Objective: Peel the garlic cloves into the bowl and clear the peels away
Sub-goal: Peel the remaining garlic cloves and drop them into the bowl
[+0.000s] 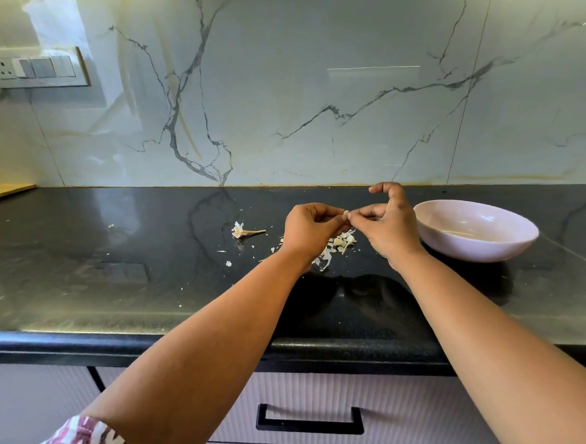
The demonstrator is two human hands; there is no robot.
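Note:
My left hand [310, 228] and my right hand [386, 224] meet above the black countertop [110, 262], both pinching one small pale garlic clove [346, 212] between their fingertips. The right index finger is raised and curled. Below the hands lies a small pile of garlic cloves and papery peels [340, 243]. A pale pink bowl [474, 231] stands just right of my right hand; what it holds is hard to tell.
A garlic stem with root end [246, 232] lies left of the pile. Small peel flakes [228, 263] are scattered across the counter. A marble backsplash rises behind, with a switch panel [40, 69] at left. Drawers with a black handle [310, 420] sit below the counter edge.

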